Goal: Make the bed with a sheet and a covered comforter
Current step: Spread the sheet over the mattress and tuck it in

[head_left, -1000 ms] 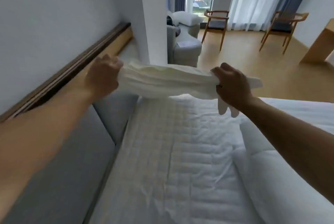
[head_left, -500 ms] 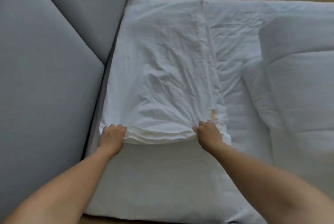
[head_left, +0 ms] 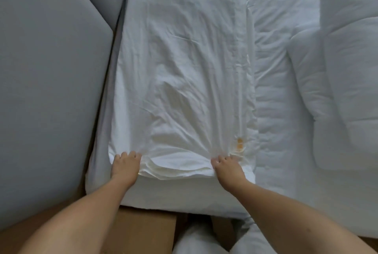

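Observation:
A white sheet (head_left: 184,65), still folded into a long strip, lies stretched along the left side of the mattress (head_left: 276,94), next to the headboard. My left hand (head_left: 125,164) grips the near left end of the folded layers. My right hand (head_left: 228,166) grips the near right end, beside two small orange marks (head_left: 239,143) on the cloth. A puffy white comforter (head_left: 337,73) lies rolled on the right half of the bed.
Grey padded headboard panels (head_left: 51,90) run along the left. A wooden surface (head_left: 143,231) sits just below the mattress end at my feet. More white bedding (head_left: 204,241) is bunched on the floor at the bottom.
The sheet bundle, held up in the air a second ago, now lies spread along the mattress. My view has tipped down, and both hands still hold the near end.

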A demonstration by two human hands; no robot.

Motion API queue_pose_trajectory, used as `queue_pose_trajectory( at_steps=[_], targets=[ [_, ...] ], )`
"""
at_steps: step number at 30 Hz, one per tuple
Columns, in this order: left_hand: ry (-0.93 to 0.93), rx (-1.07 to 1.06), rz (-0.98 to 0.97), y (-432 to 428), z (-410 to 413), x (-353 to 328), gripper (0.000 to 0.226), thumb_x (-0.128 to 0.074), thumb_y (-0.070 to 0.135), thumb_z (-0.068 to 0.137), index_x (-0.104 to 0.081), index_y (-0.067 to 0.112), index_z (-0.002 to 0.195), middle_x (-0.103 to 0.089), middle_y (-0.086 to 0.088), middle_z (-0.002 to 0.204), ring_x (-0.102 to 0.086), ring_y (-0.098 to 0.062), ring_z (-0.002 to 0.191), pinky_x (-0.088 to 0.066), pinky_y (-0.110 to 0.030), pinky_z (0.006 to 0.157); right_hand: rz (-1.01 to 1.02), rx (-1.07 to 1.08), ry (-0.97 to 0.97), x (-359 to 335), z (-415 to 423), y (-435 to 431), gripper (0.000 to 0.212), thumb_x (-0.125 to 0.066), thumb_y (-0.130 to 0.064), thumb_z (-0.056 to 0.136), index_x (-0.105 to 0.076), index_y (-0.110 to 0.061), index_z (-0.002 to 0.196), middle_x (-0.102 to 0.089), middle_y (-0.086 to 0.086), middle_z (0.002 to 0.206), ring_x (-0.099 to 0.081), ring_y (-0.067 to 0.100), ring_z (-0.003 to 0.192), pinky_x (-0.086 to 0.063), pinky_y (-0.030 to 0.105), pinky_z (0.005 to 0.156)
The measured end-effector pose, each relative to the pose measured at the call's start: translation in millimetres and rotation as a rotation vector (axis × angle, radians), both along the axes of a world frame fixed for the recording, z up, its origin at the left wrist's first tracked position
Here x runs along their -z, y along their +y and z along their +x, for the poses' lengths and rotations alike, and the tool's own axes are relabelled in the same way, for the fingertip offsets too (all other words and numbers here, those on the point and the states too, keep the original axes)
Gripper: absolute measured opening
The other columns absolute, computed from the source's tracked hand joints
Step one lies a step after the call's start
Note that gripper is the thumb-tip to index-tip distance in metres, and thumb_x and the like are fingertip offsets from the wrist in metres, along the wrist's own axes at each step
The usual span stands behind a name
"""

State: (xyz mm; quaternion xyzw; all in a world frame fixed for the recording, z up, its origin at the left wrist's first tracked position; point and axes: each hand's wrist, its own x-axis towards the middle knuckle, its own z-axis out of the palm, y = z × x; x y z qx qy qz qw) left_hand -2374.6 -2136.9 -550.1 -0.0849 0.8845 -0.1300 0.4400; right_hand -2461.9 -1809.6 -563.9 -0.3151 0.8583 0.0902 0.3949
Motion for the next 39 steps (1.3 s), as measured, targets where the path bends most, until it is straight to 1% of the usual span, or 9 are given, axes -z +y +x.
queue_pose_trajectory(
  at_steps=[6, 12, 15, 19, 22, 25, 30, 35, 39],
  targets=[
    [-0.162, -0.204, 0.381, 52, -33, -16, 0.052, -0.06, 0.029, 0.091, -0.043, 0.025, 0.14, -0.043, -0.005, 0.146, -0.043, -0.027, 0.133, -0.04, -0.04, 0.107, 0.046, 0.154, -0.215, -24, -12, 12, 0.065, -0.062, -0.044, 0.092, -0.039, -0.025, 0.148, -0.039, 0.01, 0.146, -0.038, 0.032, 0.137, -0.033, 0.047, 0.11],
    [0.018, -0.291, 0.746, 168, -110, -86, 0.032, -0.049, 0.023, 0.096, -0.062, 0.023, 0.126, -0.065, 0.001, 0.116, -0.062, -0.015, 0.093, -0.051, -0.028, 0.084, -0.039, 0.51, 0.311, -113, -69, 78, 0.054, -0.064, -0.031, 0.088, -0.049, -0.024, 0.14, -0.034, 0.011, 0.156, -0.029, 0.031, 0.145, -0.027, 0.047, 0.115],
    [0.075, -0.245, 0.883, 233, -145, -126, 0.026, -0.049, 0.022, 0.097, -0.066, 0.025, 0.116, -0.068, 0.003, 0.104, -0.065, -0.014, 0.085, -0.054, -0.029, 0.079, 0.05, 0.684, 0.554, -158, -99, 140, 0.07, -0.075, -0.035, 0.071, -0.054, -0.023, 0.137, -0.035, 0.015, 0.154, -0.029, 0.039, 0.142, -0.028, 0.056, 0.111],
    [0.177, -0.222, 1.028, 325, -202, -157, 0.029, -0.049, 0.024, 0.1, -0.064, 0.023, 0.125, -0.067, 0.002, 0.12, -0.064, -0.015, 0.1, -0.052, -0.027, 0.086, 0.153, 0.878, 0.541, -190, -127, 231, 0.102, -0.072, -0.054, 0.076, -0.012, -0.038, 0.157, 0.001, 0.014, 0.166, 0.0, 0.046, 0.149, -0.013, 0.068, 0.113],
    [0.18, -0.441, 1.148, 402, -243, -161, 0.049, -0.057, 0.035, 0.1, -0.047, 0.018, 0.145, -0.057, -0.004, 0.14, -0.058, -0.02, 0.12, -0.05, -0.035, 0.1, 0.12, 0.92, 0.535, -190, -139, 280, 0.113, -0.067, -0.068, 0.075, 0.009, -0.045, 0.155, 0.013, 0.009, 0.166, 0.007, 0.049, 0.148, -0.008, 0.073, 0.11],
    [0.143, -0.803, 1.285, 474, -279, -153, 0.081, -0.069, 0.047, 0.091, -0.028, 0.02, 0.155, -0.044, -0.006, 0.151, -0.051, -0.026, 0.131, -0.049, -0.039, 0.1, 0.043, 0.893, 0.544, -176, -148, 310, 0.109, -0.071, -0.059, 0.077, 0.001, -0.042, 0.157, 0.001, 0.01, 0.167, -0.004, 0.051, 0.147, -0.012, 0.073, 0.111],
    [0.417, -1.045, 1.368, 595, -313, -127, 0.12, -0.093, 0.053, 0.054, -0.027, 0.032, 0.152, -0.053, 0.004, 0.141, -0.055, -0.02, 0.124, -0.047, -0.043, 0.108, -0.111, 0.813, 0.621, -144, -163, 390, 0.101, -0.092, -0.047, 0.054, -0.049, -0.035, 0.145, -0.045, 0.012, 0.152, -0.042, 0.055, 0.132, -0.03, 0.074, 0.103],
    [0.655, -0.96, 1.357, 722, -334, -121, 0.101, -0.087, 0.049, 0.056, -0.041, 0.03, 0.144, -0.061, 0.003, 0.132, -0.06, -0.019, 0.12, -0.05, -0.044, 0.105, -0.161, 0.902, 0.646, -135, -187, 503, 0.087, -0.083, -0.042, 0.072, -0.042, -0.038, 0.149, -0.037, 0.006, 0.159, -0.034, 0.051, 0.139, -0.024, 0.071, 0.11],
    [0.484, -0.672, 1.462, 797, -357, -135, 0.09, -0.083, 0.037, 0.075, -0.034, 0.039, 0.151, -0.055, 0.009, 0.142, -0.056, -0.015, 0.128, -0.046, -0.039, 0.109, -0.188, 1.102, 0.586, -146, -213, 603, 0.084, -0.068, -0.039, 0.087, -0.019, -0.045, 0.155, -0.013, -0.006, 0.166, -0.019, 0.04, 0.147, -0.015, 0.068, 0.114]
  ],
)
